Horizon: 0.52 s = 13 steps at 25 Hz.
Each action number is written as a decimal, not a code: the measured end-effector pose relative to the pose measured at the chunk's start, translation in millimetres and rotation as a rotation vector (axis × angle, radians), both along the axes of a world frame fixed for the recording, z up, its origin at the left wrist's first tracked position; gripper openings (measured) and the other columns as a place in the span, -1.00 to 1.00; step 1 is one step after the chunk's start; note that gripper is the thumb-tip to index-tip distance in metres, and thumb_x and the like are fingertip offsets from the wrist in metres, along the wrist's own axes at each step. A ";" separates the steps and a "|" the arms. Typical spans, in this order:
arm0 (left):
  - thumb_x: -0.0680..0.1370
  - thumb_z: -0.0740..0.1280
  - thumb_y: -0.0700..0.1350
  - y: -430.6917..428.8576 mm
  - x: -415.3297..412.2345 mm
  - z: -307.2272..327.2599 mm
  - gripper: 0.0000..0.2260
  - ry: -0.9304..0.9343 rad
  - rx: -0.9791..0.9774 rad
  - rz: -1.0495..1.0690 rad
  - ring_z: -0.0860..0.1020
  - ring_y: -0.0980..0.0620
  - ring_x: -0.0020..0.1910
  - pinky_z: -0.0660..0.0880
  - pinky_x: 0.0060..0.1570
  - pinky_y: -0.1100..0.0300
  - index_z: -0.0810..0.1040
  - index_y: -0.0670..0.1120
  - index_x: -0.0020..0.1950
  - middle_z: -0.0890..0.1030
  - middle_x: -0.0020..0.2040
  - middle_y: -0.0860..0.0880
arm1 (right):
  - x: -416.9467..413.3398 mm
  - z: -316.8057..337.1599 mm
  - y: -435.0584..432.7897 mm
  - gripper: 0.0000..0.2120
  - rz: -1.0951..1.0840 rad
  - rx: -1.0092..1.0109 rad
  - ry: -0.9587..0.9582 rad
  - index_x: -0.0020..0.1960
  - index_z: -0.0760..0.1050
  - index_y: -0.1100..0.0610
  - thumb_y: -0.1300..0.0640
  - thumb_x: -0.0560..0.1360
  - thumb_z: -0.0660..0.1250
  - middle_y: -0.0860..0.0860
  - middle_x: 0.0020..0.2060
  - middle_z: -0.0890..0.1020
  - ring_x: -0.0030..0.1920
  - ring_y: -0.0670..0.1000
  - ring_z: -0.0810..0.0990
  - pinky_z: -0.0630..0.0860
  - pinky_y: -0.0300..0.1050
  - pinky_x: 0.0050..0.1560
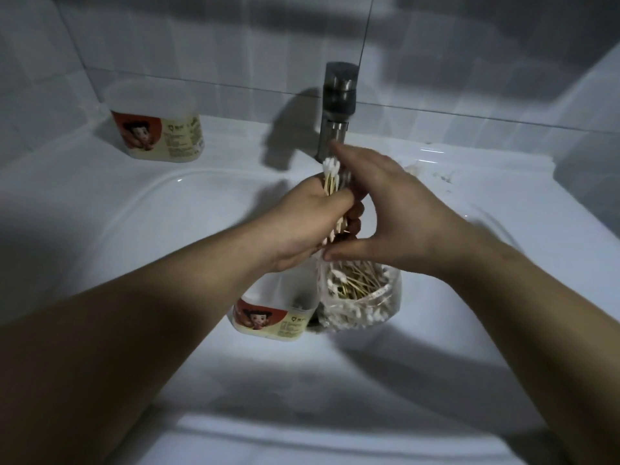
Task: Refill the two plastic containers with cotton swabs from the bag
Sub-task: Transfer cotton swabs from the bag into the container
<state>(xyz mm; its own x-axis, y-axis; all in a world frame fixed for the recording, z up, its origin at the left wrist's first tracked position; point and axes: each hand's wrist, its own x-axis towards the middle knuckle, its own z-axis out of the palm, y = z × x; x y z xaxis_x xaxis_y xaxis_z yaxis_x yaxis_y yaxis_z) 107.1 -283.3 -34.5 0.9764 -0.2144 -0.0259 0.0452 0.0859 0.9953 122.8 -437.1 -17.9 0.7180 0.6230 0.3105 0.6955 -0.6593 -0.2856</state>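
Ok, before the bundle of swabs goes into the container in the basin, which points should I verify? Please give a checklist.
1. Left hand grips the swab bundle: ok.
2. Right hand holds nothing, fingers straight along the bundle: ok.
3. Near container stands upright in the sink: ok.
4. Its mouth is open and free: cannot tell, the left wrist hides it.
5. Bag stands open beside it: ok.
6. Faucet shows no running water: ok.
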 end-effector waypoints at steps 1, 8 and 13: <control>0.70 0.23 -0.18 0.3 -0.3 -0.6 -0.85 0.010 0.016 -0.008 0.51 0.11 -0.35 0.47 -0.36 0.25 0.51 -0.11 -0.06 0.51 -0.34 0.01 | 0.2 0.0 0.4 0.04 -0.006 0.014 -0.018 0.60 0.20 0.05 -0.15 0.27 0.62 -0.03 0.42 0.46 0.29 -0.15 0.41 0.21 -0.54 0.23; 0.69 0.22 -0.23 -2.1 -1.7 1.2 -0.87 0.021 -0.062 0.015 0.60 -0.05 -0.23 0.58 -0.29 0.19 0.53 -0.24 0.06 0.57 -0.20 -0.17 | -2.5 -1.0 3.1 0.08 0.054 0.025 0.012 0.61 0.16 0.05 -0.11 0.26 0.65 -0.05 0.44 0.37 0.34 -0.17 0.38 0.23 -0.55 0.25; 0.68 0.26 -0.17 -1.5 -3.1 1.8 -0.88 0.061 -0.035 -0.011 0.61 0.04 -0.20 0.55 -0.26 0.21 0.57 -0.16 0.03 0.60 -0.19 -0.10 | -2.2 -0.5 4.0 -0.13 -0.003 0.052 -0.070 0.54 0.31 0.09 -0.06 0.34 0.58 -0.03 0.31 0.53 0.16 -0.28 0.38 0.22 -0.62 0.12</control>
<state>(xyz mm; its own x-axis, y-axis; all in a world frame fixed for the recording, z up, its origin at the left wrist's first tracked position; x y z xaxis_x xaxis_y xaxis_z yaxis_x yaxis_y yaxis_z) 104.1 -284.7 -32.7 0.9708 -0.2273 -0.0773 0.1066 0.1199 0.9870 120.6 -433.0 -18.4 0.6953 0.6028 0.3914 0.7130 -0.6470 -0.2701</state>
